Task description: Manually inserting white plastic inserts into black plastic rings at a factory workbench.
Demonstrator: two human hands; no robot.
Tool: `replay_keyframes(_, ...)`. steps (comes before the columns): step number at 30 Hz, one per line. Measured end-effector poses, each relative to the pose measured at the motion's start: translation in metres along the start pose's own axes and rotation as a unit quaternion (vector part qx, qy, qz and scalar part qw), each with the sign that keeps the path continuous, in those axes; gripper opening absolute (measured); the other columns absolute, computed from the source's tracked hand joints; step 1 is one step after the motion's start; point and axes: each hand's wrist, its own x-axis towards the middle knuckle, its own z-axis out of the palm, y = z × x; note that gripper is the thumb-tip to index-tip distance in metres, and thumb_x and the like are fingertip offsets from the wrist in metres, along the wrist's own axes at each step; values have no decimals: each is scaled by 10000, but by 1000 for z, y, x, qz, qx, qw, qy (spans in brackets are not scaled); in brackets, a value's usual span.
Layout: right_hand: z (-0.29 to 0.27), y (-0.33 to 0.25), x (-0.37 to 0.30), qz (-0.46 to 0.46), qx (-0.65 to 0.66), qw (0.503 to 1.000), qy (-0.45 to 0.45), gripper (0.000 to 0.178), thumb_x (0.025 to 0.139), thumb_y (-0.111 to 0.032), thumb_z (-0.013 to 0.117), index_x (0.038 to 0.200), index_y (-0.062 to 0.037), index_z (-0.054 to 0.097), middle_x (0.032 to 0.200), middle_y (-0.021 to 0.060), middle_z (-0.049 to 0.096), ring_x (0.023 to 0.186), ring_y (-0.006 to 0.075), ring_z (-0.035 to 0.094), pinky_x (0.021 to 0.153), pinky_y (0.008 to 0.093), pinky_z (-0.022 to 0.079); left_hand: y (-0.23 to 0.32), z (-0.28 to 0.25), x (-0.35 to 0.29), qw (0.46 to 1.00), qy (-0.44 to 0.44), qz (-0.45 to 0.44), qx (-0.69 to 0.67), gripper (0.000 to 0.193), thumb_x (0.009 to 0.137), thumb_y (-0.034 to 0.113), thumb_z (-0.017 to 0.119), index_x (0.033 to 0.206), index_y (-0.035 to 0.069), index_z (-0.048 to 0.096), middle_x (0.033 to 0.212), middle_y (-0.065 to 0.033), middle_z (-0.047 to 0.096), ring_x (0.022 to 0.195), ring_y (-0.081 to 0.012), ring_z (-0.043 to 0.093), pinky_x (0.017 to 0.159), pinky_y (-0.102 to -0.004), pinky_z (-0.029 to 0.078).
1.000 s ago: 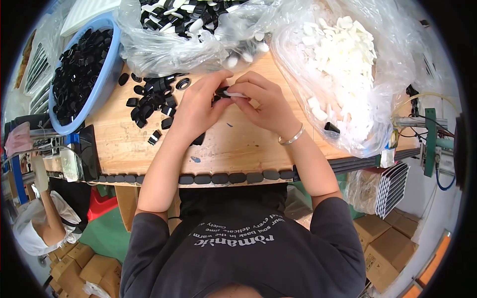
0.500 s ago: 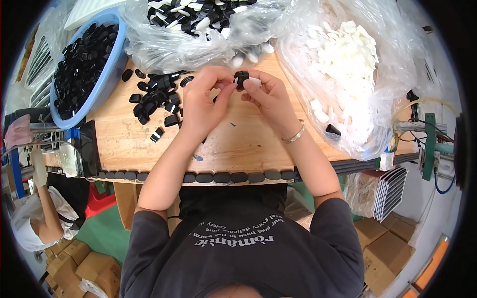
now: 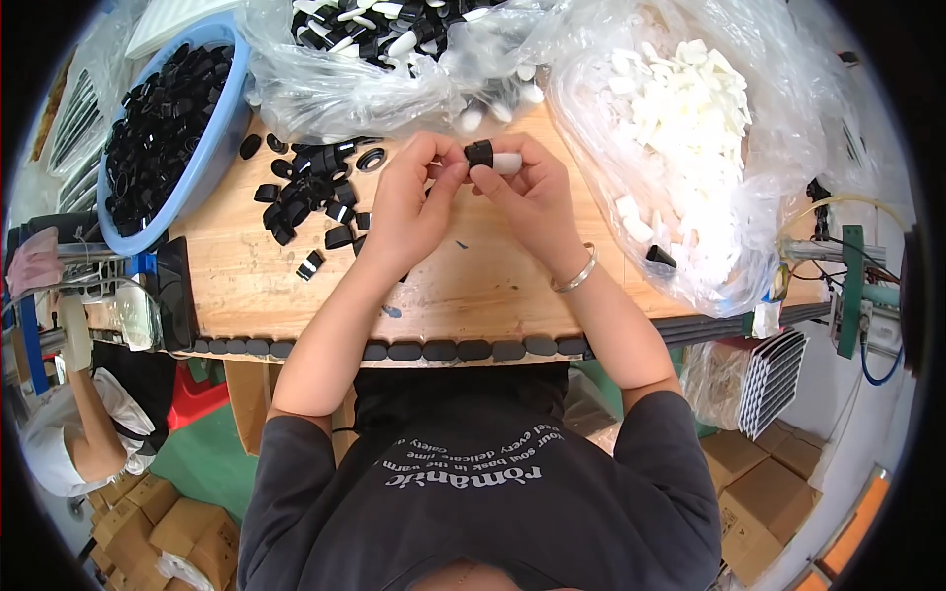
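Note:
Above the wooden table, my two hands meet over a short black plastic ring [image 3: 480, 154]. From its right side sticks a white rounded plastic piece [image 3: 506, 164]. My left hand [image 3: 419, 202] is closed, thumb and fingertips pinching at the ring's left side. My right hand [image 3: 532, 197] is closed too, its thumb below the ring and its fingers behind the white piece. Left of my left hand lies a loose pile of black ring-shaped parts [image 3: 313, 187], a few with white in them.
A blue basin [image 3: 241, 108] of black parts stands at the far left. Clear plastic bags hold mixed black and white pieces [image 3: 394, 34] at the back and white pieces [image 3: 690, 108] on the right. Dark oval pads [image 3: 434, 352] line the table's front edge. Another person's arm [image 3: 94, 414] shows at left.
The black ring and white piece have turned, so more of the white piece shows on the right. My right hand has shifted slightly, its thumb now lower against the ring.

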Motion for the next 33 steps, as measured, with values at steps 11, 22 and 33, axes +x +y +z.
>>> replay_keyframes(11, 3, -10, 1, -84, -94, 987, 96, 529, 799, 68, 690, 1198, -35, 358, 946, 114, 656, 819, 131, 648, 728, 219, 525, -5, 0, 3, 991, 3, -44, -126, 112, 941, 15, 508, 1051, 19, 524, 868, -6, 561, 790, -48, 502, 709, -186, 415)
replay_keyframes(22, 3, -23, -6, -208, -366, 903, 90, 268, 710, -66, 807, 911, -39, 631, 826, 39, 676, 689, 125, 604, 656, 240, 510, -6, -6, 6, 997, -54, 11, 57, 125, 867, -27, 552, 990, -12, 567, 920, -95, 601, 814, -183, 581, 731, -278, 466)
replay_keyframes(33, 4, -28, -6, -213, -341, 914, 55, 228, 713, -20, 774, 882, -27, 620, 886, 57, 669, 735, 148, 619, 689, 259, 513, -2, -11, 10, 971, -68, 139, 182, 201, 786, -62, 573, 981, -11, 574, 892, -133, 578, 764, -272, 563, 686, -308, 453)
